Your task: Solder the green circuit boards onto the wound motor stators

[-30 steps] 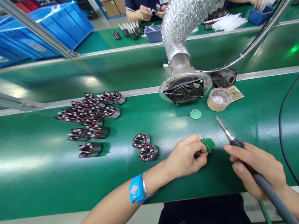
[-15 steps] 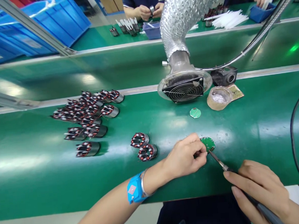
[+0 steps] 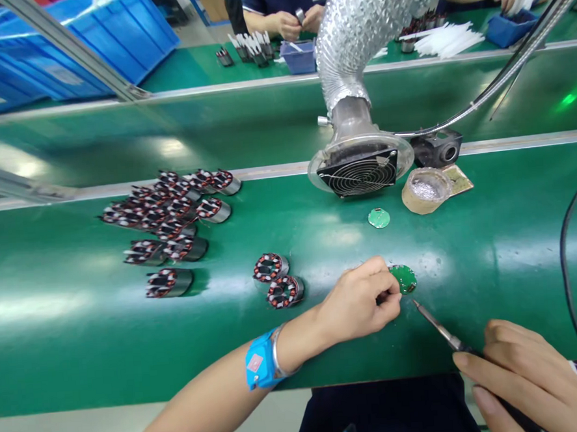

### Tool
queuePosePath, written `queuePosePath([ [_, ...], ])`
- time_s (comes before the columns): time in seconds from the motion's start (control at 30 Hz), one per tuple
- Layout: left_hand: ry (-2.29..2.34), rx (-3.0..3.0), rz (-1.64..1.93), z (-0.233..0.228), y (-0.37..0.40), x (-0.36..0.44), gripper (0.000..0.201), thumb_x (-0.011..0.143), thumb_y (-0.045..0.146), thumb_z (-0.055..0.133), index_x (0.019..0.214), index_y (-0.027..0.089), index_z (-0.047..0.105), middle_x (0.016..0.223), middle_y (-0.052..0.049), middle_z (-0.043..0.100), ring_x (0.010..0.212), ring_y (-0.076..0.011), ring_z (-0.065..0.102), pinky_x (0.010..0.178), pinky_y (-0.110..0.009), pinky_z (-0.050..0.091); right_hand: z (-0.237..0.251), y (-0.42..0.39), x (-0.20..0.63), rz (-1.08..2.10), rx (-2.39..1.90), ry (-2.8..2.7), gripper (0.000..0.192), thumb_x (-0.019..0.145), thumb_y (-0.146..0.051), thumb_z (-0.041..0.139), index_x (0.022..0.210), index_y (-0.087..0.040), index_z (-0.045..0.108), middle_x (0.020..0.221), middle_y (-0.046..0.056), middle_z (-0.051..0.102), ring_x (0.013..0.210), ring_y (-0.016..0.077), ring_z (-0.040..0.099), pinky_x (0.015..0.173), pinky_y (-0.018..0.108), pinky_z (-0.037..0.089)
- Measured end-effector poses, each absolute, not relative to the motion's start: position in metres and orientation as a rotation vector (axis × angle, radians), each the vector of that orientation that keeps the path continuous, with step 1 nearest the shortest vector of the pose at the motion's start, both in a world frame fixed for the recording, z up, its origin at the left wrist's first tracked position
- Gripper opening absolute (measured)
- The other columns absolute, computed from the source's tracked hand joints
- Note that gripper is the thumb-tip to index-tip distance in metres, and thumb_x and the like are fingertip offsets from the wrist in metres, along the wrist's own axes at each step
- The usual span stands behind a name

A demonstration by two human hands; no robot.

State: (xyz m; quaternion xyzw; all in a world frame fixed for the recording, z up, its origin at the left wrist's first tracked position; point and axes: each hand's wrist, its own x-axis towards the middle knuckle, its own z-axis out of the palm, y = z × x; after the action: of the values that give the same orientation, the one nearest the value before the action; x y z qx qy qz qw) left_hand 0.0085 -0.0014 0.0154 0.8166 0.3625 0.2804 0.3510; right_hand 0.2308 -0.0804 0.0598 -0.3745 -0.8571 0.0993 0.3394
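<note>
The left hand (image 3: 364, 299) pinches a round green circuit board (image 3: 404, 278), about midway between the front and back edges of the counter (image 3: 105, 344). The right hand (image 3: 535, 373) holds a soldering iron (image 3: 438, 325), its tip near this board but apart. Toward the back edge lie a second board (image 3: 379, 218) and a tan cup (image 3: 418, 201).

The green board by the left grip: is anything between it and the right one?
Only the soldering iron, held in the right grip, pointing toward the green board. Nothing else visible is in between.
</note>
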Motion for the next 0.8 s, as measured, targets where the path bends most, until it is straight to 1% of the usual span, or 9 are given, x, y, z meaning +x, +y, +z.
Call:
queuePosePath([
  [0.27, 0.929, 2.109, 0.735, 0.014, -0.001, 0.008, 0.010, 0.077, 0.014, 0.056, 0.070, 0.015, 0.062, 0.072, 0.000, 0.055, 0.059, -0.0083, 0.051, 0.054, -0.019, 0.041, 0.064, -0.083, 0.238, 0.225, -1.003, -2.149, 0.029, 0.078, -0.007, 0.055, 0.103, -0.018, 0.066, 0.071, 0.005, 0.065, 0.068, 0.0212, 0.064, 0.058, 0.036, 0.053],
  [0.33, 0.924, 2.111, 0.740, 0.014, -0.001, 0.008, 0.009, 0.077, 0.014, 0.056, 0.070, 0.016, 0.062, 0.071, 0.000, 0.055, 0.058, -0.0082, 0.051, 0.053, -0.019, 0.041, 0.059, -0.063, 0.242, 0.140, -1.051, -2.094, 0.032, 0.078, -0.009, 0.058, 0.108, -0.019, 0.066, 0.076, 0.005, 0.065, 0.070, 0.0214, 0.064, 0.059, 0.036, 0.052],
  [0.4, 0.926, 2.118, 0.750, 0.014, -0.001, 0.008, 0.009, 0.077, 0.014, 0.056, 0.071, 0.016, 0.063, 0.071, 0.000, 0.054, 0.058, -0.0084, 0.050, 0.053, -0.019, 0.041, 0.050, -0.032, 0.249, 0.026, -1.080, -1.957, 0.031, 0.081, -0.015, 0.060, 0.110, -0.022, 0.067, 0.076, 0.005, 0.064, 0.063, 0.0189, 0.060, 0.058, 0.035, 0.050],
  [0.47, 0.929, 2.128, 0.762, 0.014, -0.001, 0.008, 0.009, 0.077, 0.013, 0.057, 0.070, 0.016, 0.062, 0.070, 0.000, 0.054, 0.059, -0.0087, 0.051, 0.054, -0.019, 0.041, 0.037, 0.003, 0.258, -0.184, -1.195, -1.859, 0.025, 0.084, -0.019, 0.061, 0.107, -0.023, 0.069, 0.080, 0.006, 0.066, 0.069, 0.0208, 0.062, 0.065, 0.037, 0.051],
  [0.5, 0.930, 2.132, 0.766, 0.013, -0.001, 0.008, 0.009, 0.077, 0.013, 0.057, 0.070, 0.016, 0.062, 0.070, 0.000, 0.054, 0.059, -0.0088, 0.051, 0.054, -0.019, 0.042, 0.030, 0.018, 0.262, -0.183, -1.276, -1.826, 0.023, 0.086, -0.021, 0.061, 0.107, -0.024, 0.070, 0.080, 0.006, 0.066, 0.071, 0.0206, 0.063, 0.067, 0.037, 0.052],
  [0.57, 0.934, 2.133, 0.774, 0.012, -0.002, 0.009, 0.010, 0.077, 0.013, 0.057, 0.070, 0.016, 0.062, 0.071, 0.000, 0.055, 0.059, -0.0087, 0.051, 0.054, -0.019, 0.042, 0.019, 0.038, 0.267, -0.125, -1.315, -1.866, 0.023, 0.087, -0.022, 0.061, 0.108, -0.024, 0.070, 0.078, 0.004, 0.066, 0.067, 0.0185, 0.063, 0.063, 0.033, 0.052],
  [0.7, 0.931, 2.108, 0.751, 0.012, -0.003, 0.009, 0.010, 0.077, 0.014, 0.056, 0.070, 0.016, 0.062, 0.072, -0.001, 0.056, 0.062, -0.0094, 0.053, 0.056, -0.019, 0.043, 0.013, 0.031, 0.264, 0.113, -1.370, -1.775, 0.032, 0.091, -0.024, 0.058, 0.122, -0.023, 0.063, 0.091, 0.004, 0.070, 0.057, 0.0114, 0.063, 0.058, 0.026, 0.053],
  [0.77, 0.924, 2.107, 0.723, 0.013, -0.001, 0.007, 0.009, 0.078, 0.014, 0.057, 0.071, 0.016, 0.063, 0.072, -0.001, 0.056, 0.064, -0.0103, 0.054, 0.057, -0.020, 0.044, 0.018, 0.016, 0.254, 0.241, -1.300, -1.788, 0.028, 0.090, -0.020, 0.058, 0.117, -0.024, 0.064, 0.086, 0.001, 0.070, 0.055, 0.0100, 0.064, 0.056, 0.023, 0.053],
  [0.8, 0.909, 2.106, 0.716, 0.014, -0.001, 0.004, 0.009, 0.079, 0.015, 0.058, 0.073, 0.016, 0.064, 0.073, -0.001, 0.056, 0.065, -0.0105, 0.055, 0.058, -0.020, 0.045, 0.020, 0.010, 0.247, 0.293, -1.224, -1.849, 0.024, 0.088, -0.018, 0.060, 0.111, -0.024, 0.065, 0.085, 0.001, 0.071, 0.060, 0.0113, 0.066, 0.060, 0.024, 0.054],
])
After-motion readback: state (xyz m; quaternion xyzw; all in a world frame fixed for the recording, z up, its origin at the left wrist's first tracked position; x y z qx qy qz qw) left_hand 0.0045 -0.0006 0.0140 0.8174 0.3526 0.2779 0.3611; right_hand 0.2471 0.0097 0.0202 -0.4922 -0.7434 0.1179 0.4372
